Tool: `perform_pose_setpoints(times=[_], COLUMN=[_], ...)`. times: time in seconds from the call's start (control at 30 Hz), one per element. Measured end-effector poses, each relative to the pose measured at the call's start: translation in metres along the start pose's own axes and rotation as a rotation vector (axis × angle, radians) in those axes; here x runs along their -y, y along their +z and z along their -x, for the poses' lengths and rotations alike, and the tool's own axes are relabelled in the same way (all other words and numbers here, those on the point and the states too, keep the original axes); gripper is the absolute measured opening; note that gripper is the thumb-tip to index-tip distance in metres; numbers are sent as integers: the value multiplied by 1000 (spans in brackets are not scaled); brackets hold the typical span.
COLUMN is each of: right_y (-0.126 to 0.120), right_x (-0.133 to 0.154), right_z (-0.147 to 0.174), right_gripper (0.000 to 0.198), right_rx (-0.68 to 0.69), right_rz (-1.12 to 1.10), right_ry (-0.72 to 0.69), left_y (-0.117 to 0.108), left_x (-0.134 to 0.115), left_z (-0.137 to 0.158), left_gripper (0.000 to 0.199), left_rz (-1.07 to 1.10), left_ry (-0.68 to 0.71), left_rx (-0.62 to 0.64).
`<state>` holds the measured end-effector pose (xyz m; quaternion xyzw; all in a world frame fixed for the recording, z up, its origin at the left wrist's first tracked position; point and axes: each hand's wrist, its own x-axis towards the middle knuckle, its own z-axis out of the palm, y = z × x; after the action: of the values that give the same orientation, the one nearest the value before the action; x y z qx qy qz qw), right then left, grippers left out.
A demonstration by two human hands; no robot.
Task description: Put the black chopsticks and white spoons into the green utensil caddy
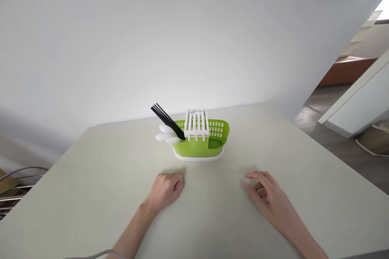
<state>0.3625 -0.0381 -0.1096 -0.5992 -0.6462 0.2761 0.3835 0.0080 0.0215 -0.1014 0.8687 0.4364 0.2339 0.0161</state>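
A green utensil holder (194,147) with see-through slots in its walls stands on a white base tray (199,159). Black chopsticks (167,119) lean out of its left end, beside several white spoons (165,137) with their bowls outward. Over its middle sits a white slotted rack (197,123). My left hand (168,190) rests on the table as a closed fist in front of the holder's left side, touching none of it; I see nothing in it. To the front right, my right hand (266,194) is open, with loosely curled fingers apart and nothing between them.
The pale table (91,194) meets a white wall (194,40) behind the holder. A grey cable (94,255) crosses near my left forearm. Metal wire racks (15,198) stand beyond the table's left edge. A white panel (361,97) and the floor show at right.
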Motion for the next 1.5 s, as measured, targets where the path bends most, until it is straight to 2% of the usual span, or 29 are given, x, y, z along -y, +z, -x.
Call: perform_pose_setpoints(times=[0.13,0.33,0.43,0.53,0.63,0.73,0.9,1.1,1.27,1.4,1.5], right_y=[10,31,47,63,70,66,32,-39,-88,-117,-127], right_x=[31,63,63,56,48,37,0,-62,-100,-123,-131], right_z=[-18,-50,-69,-87,-100,-109,-130,-161,-180,-191,-188], right_gripper=[31,40,43,39,42,54,60,54,55,58,58], right_rx=[-17,-16,-13,-3,-41,-154,-232,-162,-86,-31,-44], right_rz=[53,155,196,331,459,528,556,553,530,472,450], right_ry=[-76,-293,-372,-425,-368,-312,-285,-228,-133,-111,-104], left_y=[1,2,3,3,2,0,-2,-2,-4,-2,-1], left_x=[0,0,0,0,1,0,-2,-2,-4,-3,-3], left_z=[1,1,2,3,4,4,1,1,1,-1,-1], left_gripper=[26,27,27,27,26,26,26,26,27,26,26], left_rz=[9,17,25,34,46,59,79,78,84,86,81], left_ry=[-15,-27,-28,-41,-58,-80,-96,-99,-111,-127,-129], left_rx=[14,8,10,13,21,28,39,30,42,53,51])
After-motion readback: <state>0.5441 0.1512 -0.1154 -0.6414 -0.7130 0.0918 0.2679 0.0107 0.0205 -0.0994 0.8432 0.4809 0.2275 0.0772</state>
